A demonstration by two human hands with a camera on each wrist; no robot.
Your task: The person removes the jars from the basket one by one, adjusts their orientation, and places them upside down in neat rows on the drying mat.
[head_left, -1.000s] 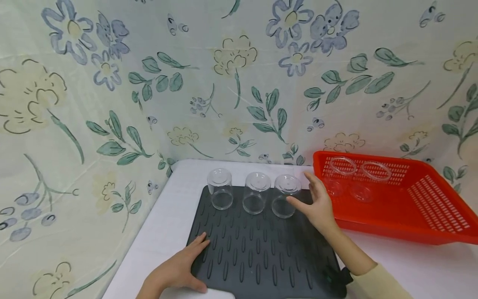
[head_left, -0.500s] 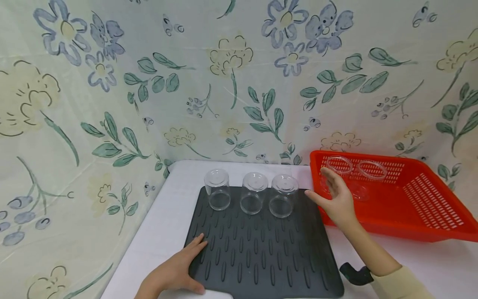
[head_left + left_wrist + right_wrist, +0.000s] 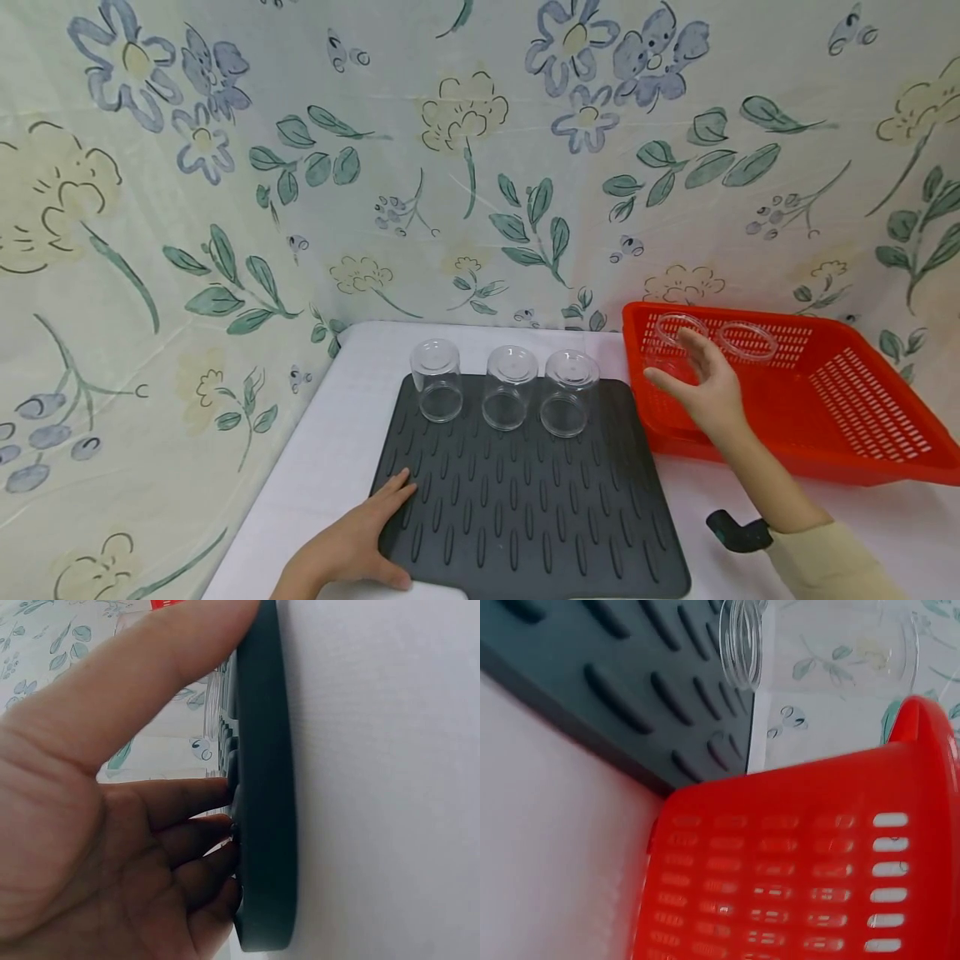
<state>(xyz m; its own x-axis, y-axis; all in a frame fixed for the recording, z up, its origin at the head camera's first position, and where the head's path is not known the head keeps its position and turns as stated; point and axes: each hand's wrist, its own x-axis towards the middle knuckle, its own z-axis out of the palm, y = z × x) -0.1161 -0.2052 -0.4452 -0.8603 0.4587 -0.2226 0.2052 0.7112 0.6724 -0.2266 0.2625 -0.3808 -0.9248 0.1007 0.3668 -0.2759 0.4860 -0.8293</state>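
Observation:
My left hand (image 3: 352, 529) rests at the left edge of a dark grey ridged drying mat (image 3: 525, 508). In the left wrist view its fairly straight fingers (image 3: 202, 802) touch the mat's edge (image 3: 266, 825). Three clear glasses stand upside down in a row along the mat's far side: a left one (image 3: 437, 379), a middle one (image 3: 510, 387) and a right one (image 3: 569, 393). My right hand (image 3: 712, 392) hovers over the left part of a red plastic basket (image 3: 817, 469), fingers spread, holding nothing. Inside are two clear glasses; one (image 3: 747, 341) shows its rim, the other (image 3: 671, 325) is partly hidden by the hand.
A white cloth (image 3: 322, 417) covers the table. Floral fabric (image 3: 480, 167) hangs behind and at the left. A white object (image 3: 427, 592) shows below the left hand. The basket's perforated wall (image 3: 817, 787) stands close beside the mat in the right wrist view.
My right hand has moved right, from beside the right glass on the mat to over the basket. The left hand stays on the mat's edge. The head view has shifted slightly.

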